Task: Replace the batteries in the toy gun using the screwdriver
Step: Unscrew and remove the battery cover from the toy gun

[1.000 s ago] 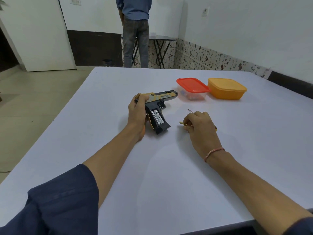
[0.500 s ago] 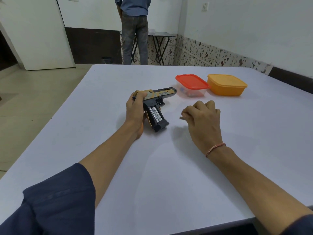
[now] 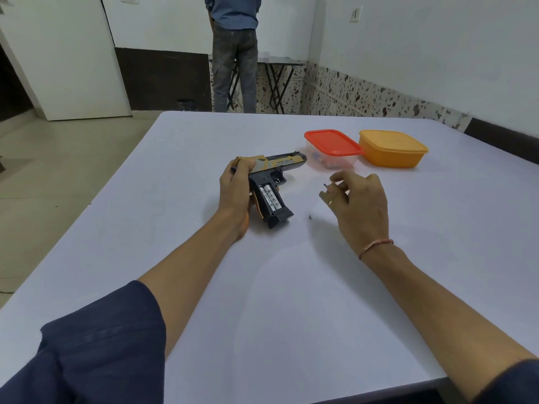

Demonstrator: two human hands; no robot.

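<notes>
Table is being used under both hands. Toy gun is being gripped at its rear by the left hand, side down. Right hand is being held raised, fingers loosely curled, blurred; a grip on the screwdriver cannot be told. 2 batteries are being exposed in the open handle, right of the left palm. 1 screw is lying between the hands. Judgement: batteries are best levered from 1 end, gun pinned flat.

White table, toy gun on its side, small screw nearby, red-lidded box beside orange box
</notes>
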